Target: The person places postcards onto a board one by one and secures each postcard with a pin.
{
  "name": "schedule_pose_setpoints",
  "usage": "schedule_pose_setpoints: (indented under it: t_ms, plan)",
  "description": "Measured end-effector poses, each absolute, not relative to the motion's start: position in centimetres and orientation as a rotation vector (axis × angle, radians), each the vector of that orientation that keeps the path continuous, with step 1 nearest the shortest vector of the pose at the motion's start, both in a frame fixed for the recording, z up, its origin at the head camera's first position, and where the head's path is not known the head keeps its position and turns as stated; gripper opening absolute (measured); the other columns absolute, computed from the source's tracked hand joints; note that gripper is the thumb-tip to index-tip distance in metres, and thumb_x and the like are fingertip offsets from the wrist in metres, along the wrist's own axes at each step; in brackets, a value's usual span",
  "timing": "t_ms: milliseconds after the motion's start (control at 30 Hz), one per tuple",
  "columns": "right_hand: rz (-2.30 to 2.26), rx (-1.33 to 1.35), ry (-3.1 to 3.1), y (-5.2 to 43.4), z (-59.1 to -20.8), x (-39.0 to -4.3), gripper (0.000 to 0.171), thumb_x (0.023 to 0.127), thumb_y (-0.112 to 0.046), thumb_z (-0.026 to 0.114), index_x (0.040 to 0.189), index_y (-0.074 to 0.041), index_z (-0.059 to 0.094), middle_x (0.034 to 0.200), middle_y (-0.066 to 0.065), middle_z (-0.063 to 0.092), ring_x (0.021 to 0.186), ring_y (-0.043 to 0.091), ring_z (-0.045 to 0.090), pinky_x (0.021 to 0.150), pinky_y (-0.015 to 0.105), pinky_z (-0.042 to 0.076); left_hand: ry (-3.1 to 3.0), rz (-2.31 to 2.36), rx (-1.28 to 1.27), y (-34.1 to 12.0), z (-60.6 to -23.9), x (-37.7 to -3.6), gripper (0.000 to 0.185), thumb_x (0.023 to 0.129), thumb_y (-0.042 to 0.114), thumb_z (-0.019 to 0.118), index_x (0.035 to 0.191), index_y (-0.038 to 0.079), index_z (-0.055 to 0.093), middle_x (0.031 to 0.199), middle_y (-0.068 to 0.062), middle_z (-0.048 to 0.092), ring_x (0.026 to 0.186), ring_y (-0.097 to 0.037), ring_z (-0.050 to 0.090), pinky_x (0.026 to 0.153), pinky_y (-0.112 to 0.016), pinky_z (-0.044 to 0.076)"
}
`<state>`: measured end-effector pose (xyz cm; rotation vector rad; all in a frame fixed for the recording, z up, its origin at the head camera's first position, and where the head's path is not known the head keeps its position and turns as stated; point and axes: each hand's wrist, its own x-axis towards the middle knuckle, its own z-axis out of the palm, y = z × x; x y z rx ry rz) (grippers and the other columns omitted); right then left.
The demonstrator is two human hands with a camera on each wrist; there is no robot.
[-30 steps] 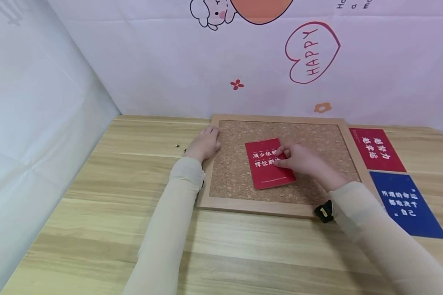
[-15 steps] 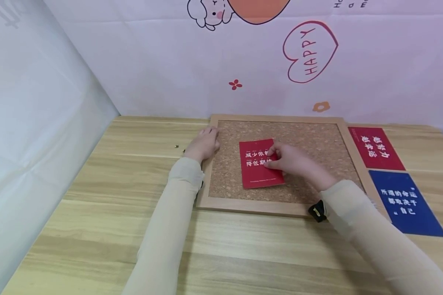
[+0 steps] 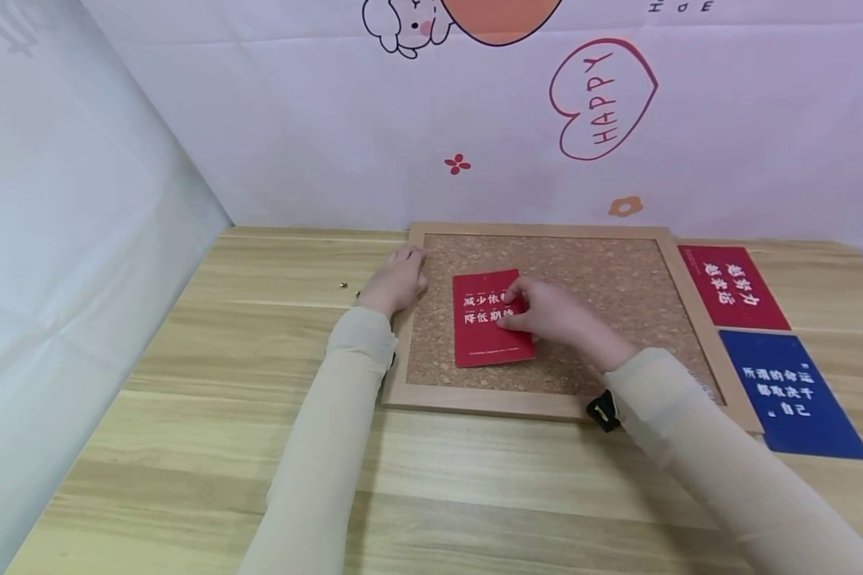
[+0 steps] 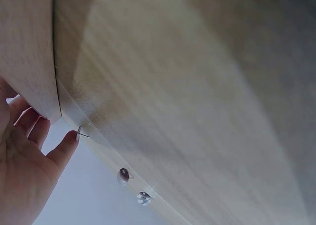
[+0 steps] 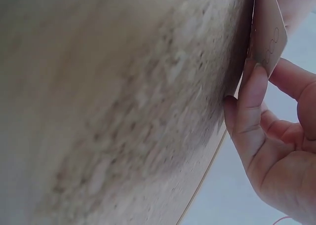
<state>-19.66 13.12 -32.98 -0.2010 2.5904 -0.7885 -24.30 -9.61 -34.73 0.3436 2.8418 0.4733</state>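
My right hand (image 3: pixel 550 311) pinches a red card (image 3: pixel 478 335) with white lettering by its right side, low over the cork board (image 3: pixel 582 267). In the right wrist view, the right hand (image 5: pixel 276 146) has its fingertips under the card's pale back (image 5: pixel 266 32), close to the cork. My left hand (image 3: pixel 397 279) rests at the upper left edge of the board's wooden frame (image 3: pixel 503 402). Seen from the left wrist, the left hand (image 4: pixel 29 161) has its fingers against the frame's side and its thumb apart. A thin pin-like piece (image 4: pixel 84 134) shows at the thumb tip.
Two small thumbtacks (image 3: pixel 343 285) lie on the wooden table (image 3: pixel 208 383) beside the left hand. Right of the board, another red card (image 3: pixel 733 287) lies above a blue card (image 3: pixel 798 399). A printed white cloth (image 3: pixel 316 120) stands behind the table.
My right hand has moved left across the cork with the red card, and the card has turned more upright. The left hand has stayed at the frame.
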Motion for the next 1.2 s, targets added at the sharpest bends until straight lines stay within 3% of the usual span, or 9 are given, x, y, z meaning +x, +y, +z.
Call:
schedule_pose_setpoints:
  t_ms: [300, 533, 633, 867, 1200]
  plan:
    - [-0.769, -0.268, 2.630, 12.0, -33.0, -19.6, 0.041, 0.088, -0.019, 0.068, 0.121, 0.001, 0.052, 0.116, 0.020, 0.057, 0.083, 0.023, 0.055, 0.062, 0.026, 0.048, 2.835, 0.499, 0.328, -9.7, -35.0, -24.4, 0.056, 0.097, 0.014, 0.036, 0.152, 0.010, 0.024, 0.159, -0.007, 0.021, 0.148, -0.026, 0.018, 0.120, -0.039, 0.021]
    - [-0.731, -0.341, 2.685, 11.2, -33.1, -19.5, 0.047, 0.085, -0.019, 0.071, 0.122, 0.003, 0.054, 0.123, 0.022, 0.055, 0.108, 0.032, 0.052, 0.095, 0.045, 0.045, 2.836, 0.471, 0.329, -9.6, -34.9, -24.4, 0.054, 0.098, 0.016, 0.035, 0.151, 0.008, 0.024, 0.159, -0.008, 0.021, 0.147, -0.026, 0.018, 0.120, -0.038, 0.020]
    - [-0.712, -0.331, 2.687, 10.8, -33.1, -19.3, 0.050, 0.085, -0.020, 0.072, 0.125, 0.003, 0.053, 0.129, 0.025, 0.048, 0.117, 0.036, 0.050, 0.102, 0.050, 0.042, 2.830, 0.470, 0.325, -9.6, -34.9, -24.3, 0.054, 0.099, 0.017, 0.035, 0.151, 0.009, 0.024, 0.159, -0.008, 0.021, 0.148, -0.026, 0.017, 0.120, -0.038, 0.020]
    - [-0.661, -0.345, 2.691, 10.4, -33.0, -19.1, 0.058, 0.083, -0.023, 0.074, 0.129, 0.001, 0.050, 0.138, 0.028, 0.040, 0.126, 0.042, 0.045, 0.107, 0.055, 0.037, 2.829, 0.488, 0.316, -9.6, -34.9, -24.3, 0.054, 0.099, 0.017, 0.036, 0.151, 0.009, 0.024, 0.159, -0.008, 0.020, 0.148, -0.026, 0.017, 0.120, -0.038, 0.019]
    - [-0.580, -0.379, 2.685, 9.5, -33.0, -19.4, 0.071, 0.083, -0.026, 0.074, 0.142, -0.003, 0.042, 0.155, 0.026, 0.021, 0.141, 0.044, 0.027, 0.111, 0.058, 0.030, 2.828, 0.465, 0.307, -9.5, -35.0, -24.4, 0.054, 0.100, 0.019, 0.035, 0.152, 0.009, 0.021, 0.160, -0.008, 0.018, 0.149, -0.026, 0.015, 0.121, -0.038, 0.017]
